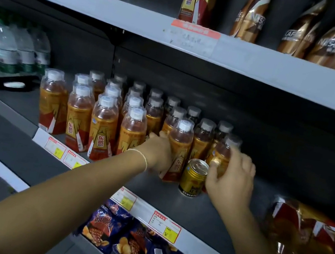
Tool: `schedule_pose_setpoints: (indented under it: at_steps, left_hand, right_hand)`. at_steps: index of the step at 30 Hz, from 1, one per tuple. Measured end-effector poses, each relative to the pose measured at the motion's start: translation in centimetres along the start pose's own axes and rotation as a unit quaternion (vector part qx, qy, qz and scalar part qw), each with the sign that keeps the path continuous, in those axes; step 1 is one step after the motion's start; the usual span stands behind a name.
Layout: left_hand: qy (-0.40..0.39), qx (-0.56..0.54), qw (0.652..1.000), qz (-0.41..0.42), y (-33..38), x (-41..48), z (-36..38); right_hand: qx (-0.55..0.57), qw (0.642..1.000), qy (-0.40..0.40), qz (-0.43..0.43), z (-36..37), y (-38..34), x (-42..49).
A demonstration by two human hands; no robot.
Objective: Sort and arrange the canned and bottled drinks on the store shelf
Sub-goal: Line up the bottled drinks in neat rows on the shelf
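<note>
- The left grip (159, 154) was curled round the lower body of the front bottle (180, 142). The fingers reached behind it, probably so it could be slid or turned without knocking over its neighbours.
- The right grip (231, 177) pinched the end bottle (224, 153), thumb on the front and fingers round its far side. That grip was blurred, so how firmly it held was unclear.
- Both held bottles stood at the right end of the rows (104, 125), at the front of the middle shelf (203, 212). This looked like the edge where the block of matching orange drinks was being squared up.
- A gold can (193, 177) stood upright between the two grips, just in front of the held bottles and touched by neither. It was the only can among bottles, so it probably did not belong there.
- With both grips full, one bottle would have to be released before the can could be lifted.
- The labels in the rows faced the aisle, caps up, packed close from front to back for easy picking.
- Price tags (165, 226) ran along the shelf lip below the drinks.
- Water bottles (4, 50) filled the left bay, and coffee bottles (331, 43) stood on the shelf above.
- Snack bags (121, 236) lay on the shelf below.
</note>
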State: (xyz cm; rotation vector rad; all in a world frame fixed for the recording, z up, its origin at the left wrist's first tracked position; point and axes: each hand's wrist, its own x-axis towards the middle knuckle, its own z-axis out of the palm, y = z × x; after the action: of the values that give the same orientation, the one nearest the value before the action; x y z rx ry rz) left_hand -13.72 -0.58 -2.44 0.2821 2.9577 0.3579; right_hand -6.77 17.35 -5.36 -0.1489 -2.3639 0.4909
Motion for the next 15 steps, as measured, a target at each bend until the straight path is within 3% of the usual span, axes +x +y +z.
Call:
schedule_pose_setpoints:
  at_steps: [3,6,11,15]
  left_hand:
    - [-0.027,-0.021,0.999,-0.043,-0.4,0.4,0.3]
    - [0.003,0.007,0.999,-0.052,-0.7,1.0,1.8]
    - [0.103,0.087,0.99,-0.045,-1.7,1.8,4.8]
    - [0.128,0.121,0.984,-0.038,-1.9,2.2,5.3]
  right_hand:
    - [0.014,0.993,-0.119,-0.007,1.6,-1.3,-0.9]
    - [-0.037,0.978,-0.204,0.005,3.2,-1.3,-1.2]
    - [-0.039,0.977,-0.21,0.019,4.4,-0.6,-1.4]
    - [-0.044,0.98,-0.195,0.02,4.5,-0.7,-0.8]
